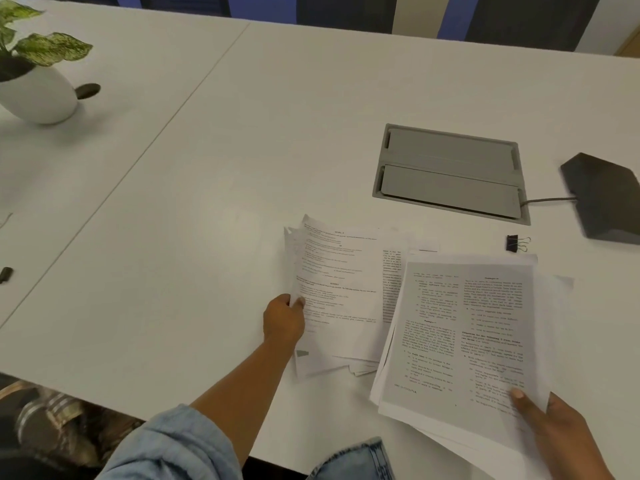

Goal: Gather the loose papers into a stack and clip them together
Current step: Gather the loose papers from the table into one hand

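Several printed sheets [341, 296] lie fanned out on the white table [194, 188]. My left hand [283, 319] pinches their left edge, which is lifted a little. My right hand [557, 434] holds a second bundle of printed pages [464, 337] by its lower right corner, thumb on top; this bundle overlaps the right side of the fanned sheets. A black binder clip [516, 243] with silver handles lies on the table just beyond the right bundle, touching nothing.
A grey cable hatch [450, 173] is set into the table behind the papers. A dark wedge-shaped device [604, 199] with a cord sits at the right edge. A white potted plant [34, 84] stands far left. A small dark object [5, 274] lies at the left edge.
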Demonstrator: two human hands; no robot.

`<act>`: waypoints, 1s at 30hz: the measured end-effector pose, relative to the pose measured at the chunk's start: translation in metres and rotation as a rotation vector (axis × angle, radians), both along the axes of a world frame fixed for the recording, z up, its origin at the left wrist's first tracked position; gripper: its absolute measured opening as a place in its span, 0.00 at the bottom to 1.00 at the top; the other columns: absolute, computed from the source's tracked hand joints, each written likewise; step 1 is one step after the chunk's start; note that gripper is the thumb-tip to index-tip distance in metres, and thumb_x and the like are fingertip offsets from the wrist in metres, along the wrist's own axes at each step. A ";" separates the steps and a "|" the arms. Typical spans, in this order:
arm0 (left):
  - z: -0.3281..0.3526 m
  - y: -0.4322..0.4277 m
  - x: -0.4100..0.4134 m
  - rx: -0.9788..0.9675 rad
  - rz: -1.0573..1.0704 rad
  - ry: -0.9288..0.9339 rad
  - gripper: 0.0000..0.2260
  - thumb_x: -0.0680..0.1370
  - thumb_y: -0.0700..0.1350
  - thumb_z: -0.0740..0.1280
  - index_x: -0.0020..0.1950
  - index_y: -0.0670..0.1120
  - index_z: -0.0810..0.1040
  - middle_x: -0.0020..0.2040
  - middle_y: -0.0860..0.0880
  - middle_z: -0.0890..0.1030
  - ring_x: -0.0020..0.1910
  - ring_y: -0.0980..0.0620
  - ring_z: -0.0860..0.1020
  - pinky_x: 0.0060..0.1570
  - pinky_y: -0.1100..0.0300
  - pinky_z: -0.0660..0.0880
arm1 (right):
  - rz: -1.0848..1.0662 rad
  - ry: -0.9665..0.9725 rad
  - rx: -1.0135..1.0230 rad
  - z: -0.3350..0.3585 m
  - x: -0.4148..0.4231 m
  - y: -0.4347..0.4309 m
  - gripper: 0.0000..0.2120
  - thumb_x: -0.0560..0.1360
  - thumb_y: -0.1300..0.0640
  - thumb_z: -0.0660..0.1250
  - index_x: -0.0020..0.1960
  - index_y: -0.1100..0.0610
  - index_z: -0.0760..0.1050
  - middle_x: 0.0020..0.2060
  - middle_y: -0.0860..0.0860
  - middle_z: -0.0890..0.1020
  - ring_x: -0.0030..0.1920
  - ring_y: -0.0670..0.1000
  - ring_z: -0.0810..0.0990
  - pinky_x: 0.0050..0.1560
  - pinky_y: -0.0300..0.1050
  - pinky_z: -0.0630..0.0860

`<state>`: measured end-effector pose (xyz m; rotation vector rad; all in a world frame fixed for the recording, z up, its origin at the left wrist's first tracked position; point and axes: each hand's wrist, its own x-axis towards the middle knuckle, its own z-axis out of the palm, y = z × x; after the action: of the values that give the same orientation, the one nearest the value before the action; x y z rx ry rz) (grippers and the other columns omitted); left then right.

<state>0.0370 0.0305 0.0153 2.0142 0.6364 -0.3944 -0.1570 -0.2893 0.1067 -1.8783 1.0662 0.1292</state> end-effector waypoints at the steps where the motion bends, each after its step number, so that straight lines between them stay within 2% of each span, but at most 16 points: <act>1: 0.003 0.004 -0.001 -0.032 0.003 -0.023 0.10 0.81 0.48 0.65 0.45 0.44 0.79 0.45 0.45 0.84 0.43 0.43 0.83 0.46 0.50 0.83 | -0.011 -0.017 0.018 0.000 0.000 0.001 0.15 0.77 0.59 0.66 0.61 0.66 0.77 0.49 0.60 0.80 0.47 0.57 0.76 0.48 0.48 0.70; 4: 0.015 0.020 -0.003 -0.032 -0.037 -0.133 0.13 0.82 0.49 0.62 0.48 0.42 0.82 0.45 0.45 0.85 0.44 0.44 0.83 0.46 0.51 0.82 | -0.066 -0.069 0.095 0.003 0.002 0.003 0.15 0.77 0.60 0.65 0.61 0.65 0.76 0.51 0.61 0.81 0.47 0.59 0.78 0.51 0.48 0.71; 9: 0.032 0.045 -0.010 -0.058 -0.031 -0.241 0.10 0.84 0.47 0.59 0.57 0.48 0.80 0.51 0.47 0.84 0.49 0.45 0.83 0.50 0.51 0.81 | -0.146 -0.133 0.233 0.002 0.005 0.006 0.13 0.78 0.62 0.65 0.61 0.63 0.75 0.52 0.60 0.82 0.47 0.58 0.81 0.55 0.52 0.73; 12: 0.043 0.050 -0.015 -0.126 -0.030 -0.242 0.09 0.83 0.47 0.61 0.53 0.50 0.81 0.46 0.51 0.85 0.45 0.49 0.84 0.41 0.60 0.80 | -0.168 -0.146 0.279 -0.005 0.006 0.005 0.12 0.77 0.61 0.65 0.60 0.62 0.76 0.52 0.60 0.83 0.49 0.60 0.82 0.56 0.54 0.75; 15: 0.049 0.042 -0.018 -0.214 -0.125 -0.229 0.11 0.83 0.48 0.62 0.49 0.50 0.84 0.42 0.54 0.87 0.39 0.56 0.85 0.34 0.66 0.79 | -0.174 -0.149 0.308 -0.010 0.005 0.004 0.12 0.77 0.60 0.66 0.59 0.61 0.77 0.51 0.57 0.84 0.50 0.60 0.83 0.56 0.56 0.76; 17: 0.046 0.037 -0.018 -0.199 -0.160 -0.220 0.11 0.83 0.47 0.62 0.50 0.49 0.84 0.42 0.53 0.87 0.40 0.55 0.86 0.36 0.65 0.80 | -0.165 -0.152 0.307 -0.011 0.006 0.004 0.12 0.77 0.60 0.65 0.59 0.60 0.77 0.50 0.56 0.84 0.50 0.60 0.83 0.56 0.55 0.76; 20: 0.034 0.036 -0.017 -0.154 -0.127 -0.213 0.10 0.83 0.46 0.62 0.54 0.48 0.83 0.45 0.51 0.86 0.44 0.48 0.85 0.40 0.59 0.81 | -0.150 -0.154 0.307 -0.013 0.007 0.003 0.10 0.77 0.59 0.66 0.58 0.59 0.77 0.50 0.56 0.85 0.50 0.60 0.83 0.57 0.57 0.76; 23: 0.033 0.032 -0.020 -0.139 -0.112 -0.223 0.10 0.82 0.47 0.63 0.54 0.48 0.83 0.45 0.50 0.86 0.43 0.49 0.85 0.37 0.59 0.81 | -0.139 -0.143 0.292 -0.015 0.008 0.002 0.09 0.78 0.59 0.65 0.57 0.59 0.78 0.49 0.55 0.85 0.50 0.59 0.84 0.57 0.58 0.77; 28: 0.029 0.028 -0.027 -0.121 -0.036 -0.206 0.07 0.81 0.45 0.66 0.54 0.46 0.83 0.45 0.49 0.86 0.41 0.48 0.84 0.35 0.60 0.80 | -0.092 -0.123 0.198 -0.027 0.007 0.003 0.08 0.78 0.59 0.65 0.56 0.57 0.78 0.47 0.54 0.84 0.45 0.53 0.82 0.48 0.47 0.75; 30: 0.025 0.028 -0.030 -0.080 -0.043 -0.173 0.06 0.79 0.43 0.69 0.54 0.44 0.82 0.47 0.48 0.85 0.43 0.46 0.84 0.38 0.56 0.81 | -0.039 -0.087 0.145 -0.037 0.008 0.004 0.07 0.79 0.58 0.64 0.56 0.57 0.77 0.45 0.53 0.83 0.43 0.49 0.81 0.45 0.45 0.74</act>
<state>0.0075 0.0586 0.0405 1.9631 0.4639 -0.2625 -0.1494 -0.2851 0.0693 -1.7169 1.0067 0.0993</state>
